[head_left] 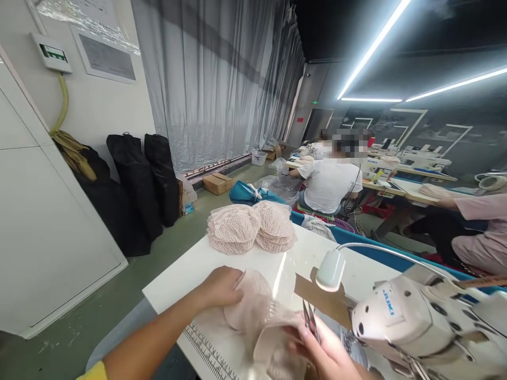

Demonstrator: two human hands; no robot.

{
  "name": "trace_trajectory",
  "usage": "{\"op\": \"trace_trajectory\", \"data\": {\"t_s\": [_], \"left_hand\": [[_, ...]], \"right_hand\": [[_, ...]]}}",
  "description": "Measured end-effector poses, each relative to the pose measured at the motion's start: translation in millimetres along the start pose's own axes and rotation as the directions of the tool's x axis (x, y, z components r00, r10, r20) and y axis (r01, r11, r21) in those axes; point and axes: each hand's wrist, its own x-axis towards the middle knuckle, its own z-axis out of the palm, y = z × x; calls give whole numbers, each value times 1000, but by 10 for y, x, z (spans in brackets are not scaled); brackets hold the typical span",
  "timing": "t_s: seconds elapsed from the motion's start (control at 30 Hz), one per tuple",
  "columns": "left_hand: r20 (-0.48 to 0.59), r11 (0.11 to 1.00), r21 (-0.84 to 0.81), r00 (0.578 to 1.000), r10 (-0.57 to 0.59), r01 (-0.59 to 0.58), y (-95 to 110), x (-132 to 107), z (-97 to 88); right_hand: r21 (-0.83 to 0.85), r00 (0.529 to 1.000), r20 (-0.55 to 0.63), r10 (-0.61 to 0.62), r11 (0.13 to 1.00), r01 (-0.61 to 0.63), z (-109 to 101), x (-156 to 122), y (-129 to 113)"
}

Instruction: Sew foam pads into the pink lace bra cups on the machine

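Observation:
A beige lace bra piece [249, 309] with rounded cups lies across the front of the white table, partly smeared by motion. My left hand [222, 287] pinches its far left edge between thumb and fingers. At the piece's right side, my right hand [327, 345] is closed around small metal thread snips [311, 319], blades pointing up and away from me. Those same fingers also touch the fabric, and a nearer cup [273, 348] hangs beside them. Beyond my hands, two stacks of similar lace cups [233, 229] rest side by side at the table's far edge.
To the right stands a white sewing machine [396, 311], with a lamp [331, 269] on a bent arm over brown cardboard [320, 298]. Ruler markings [209, 351] run along the table's near left edge. A co-worker in white [330, 182] sits ahead; a pink sleeve [481, 206] shows at right.

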Motion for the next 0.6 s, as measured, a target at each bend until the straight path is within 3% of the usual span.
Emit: {"op": "trace_trajectory", "data": {"t_s": [0.07, 0.1, 0.13, 0.17, 0.23, 0.27, 0.3, 0.33, 0.37, 0.47, 0.6], "left_hand": [[-128, 999, 34, 992, -4, 8, -92, -67, -227], [-211, 999, 55, 977, 14, -2, -131, -61, -376], [-348, 995, 99, 935, 65, -32, -165, -25, -540], [-482, 988, 146, 868, 121, -57, -198, 40, -711], [-677, 969, 232, 701, 223, -85, -261, 244, -1020], [-722, 964, 251, 646, 250, -93, -293, 370, -1134], [-742, 960, 259, 616, 266, -103, -327, 500, -1208], [-725, 959, 259, 633, 272, -115, -363, 626, -1234], [-684, 958, 256, 676, 275, -132, -400, 740, -1213], [-534, 947, 256, 788, 305, -194, -517, 971, -933], [-408, 947, 221, 860, 306, -233, -653, 1031, -528]], "right_hand": [[239, 998, -14, 60, 969, -55, 129, 311, -181], [270, 999, -34, 42, 962, -31, 162, 487, -260], [226, 987, -160, -11, 973, 47, 177, 675, -329], [134, 956, -272, -113, 979, 154, 180, 872, -387], [62, 897, -393, -201, 968, 243, 167, 1270, -450], [30, 871, -432, -236, 961, 276, 161, 1457, -448], [-7, 847, -458, -270, 954, 300, 159, 1625, -419], [-41, 837, -459, -297, 948, 315, 163, 1768, -363], [-74, 838, -442, -320, 944, 321, 173, 1880, -281], [-160, 891, -313, -329, 943, 292, 217, 1989, 46], [-258, 946, -140, -291, 934, 249, 175, 1593, 328]]}}
